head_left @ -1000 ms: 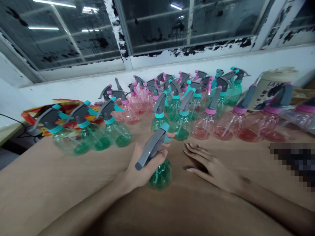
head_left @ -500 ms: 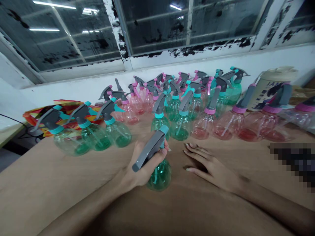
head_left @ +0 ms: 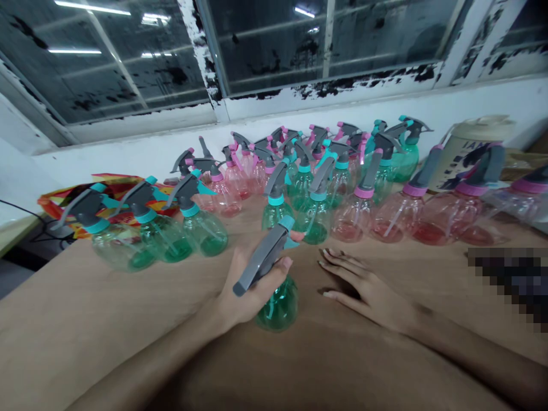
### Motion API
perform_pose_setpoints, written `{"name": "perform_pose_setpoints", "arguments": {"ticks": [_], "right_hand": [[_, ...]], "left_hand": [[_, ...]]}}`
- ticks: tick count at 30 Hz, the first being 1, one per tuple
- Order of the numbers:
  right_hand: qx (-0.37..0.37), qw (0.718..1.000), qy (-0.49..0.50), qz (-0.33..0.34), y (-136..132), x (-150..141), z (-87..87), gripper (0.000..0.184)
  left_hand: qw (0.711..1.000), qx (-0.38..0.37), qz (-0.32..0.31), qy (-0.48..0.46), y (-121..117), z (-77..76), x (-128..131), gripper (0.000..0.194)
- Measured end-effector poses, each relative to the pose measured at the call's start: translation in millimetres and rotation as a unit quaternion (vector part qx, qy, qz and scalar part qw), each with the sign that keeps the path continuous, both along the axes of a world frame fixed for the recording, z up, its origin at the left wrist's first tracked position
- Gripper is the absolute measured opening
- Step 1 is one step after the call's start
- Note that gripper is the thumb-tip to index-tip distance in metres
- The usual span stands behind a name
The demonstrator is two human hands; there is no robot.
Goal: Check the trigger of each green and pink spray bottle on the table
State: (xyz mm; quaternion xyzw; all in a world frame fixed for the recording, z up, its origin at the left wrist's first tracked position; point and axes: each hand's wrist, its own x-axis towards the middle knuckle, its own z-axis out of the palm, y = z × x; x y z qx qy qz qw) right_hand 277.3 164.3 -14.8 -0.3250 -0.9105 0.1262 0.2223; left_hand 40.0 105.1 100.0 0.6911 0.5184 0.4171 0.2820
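Observation:
My left hand point(head_left: 252, 285) is wrapped round the neck of a green spray bottle point(head_left: 279, 308) that stands on the table point(head_left: 171, 319) in front of me. Its grey spray head with a turquoise nozzle and trigger shows above my fingers; the collar is hidden by them. One fingertip sticks out beyond the turquoise trigger. To the right, my right hand point(head_left: 372, 291) rests on the tabletop with its fingers stretched out, holding nothing. Just behind the held bottle are two more green spray bottles, the nearer-to-centre one point(head_left: 315, 220) standing beside a pink spray bottle point(head_left: 349, 220).
Three green spray bottles point(head_left: 205, 234) stand at the left, before a red and yellow bag point(head_left: 115, 185). Many pink and green bottles crowd toward the wall. A row of pink bottles point(head_left: 398, 217) runs right, with a beige printed container point(head_left: 466, 154) behind. A pixelated dark patch lies far right.
A finger of my left hand has shifted outward past the trigger, and more of the turquoise trigger shows. The bottle and my right hand stay in place.

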Motion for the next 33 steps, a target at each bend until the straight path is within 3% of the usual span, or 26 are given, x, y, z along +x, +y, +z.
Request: {"name": "perform_pose_setpoints", "arguments": {"ticks": [7,18,27,33], "right_hand": [[0.002,1.000,0.013,-0.001,-0.3,0.5,-1.3,0.057],[-0.001,1.000,-0.022,0.000,0.0,0.5,0.1,0.058],[0.000,1.000,-0.017,-0.002,-0.9,-0.3,3.2,0.056],[0.000,1.000,-0.014,-0.004,-0.2,0.1,0.5,0.058]], "left_hand": [[0.998,0.025,0.003,0.054,0.1,0.1,-0.3,0.034],[1.000,-0.003,-0.004,0.006,-0.3,-4.1,0.1,0.028],[0.999,0.029,-0.024,-0.025,-3.0,-0.6,-3.8,0.012],[0.999,0.020,-0.019,0.034,-1.2,4.3,-1.3,0.019]]}}
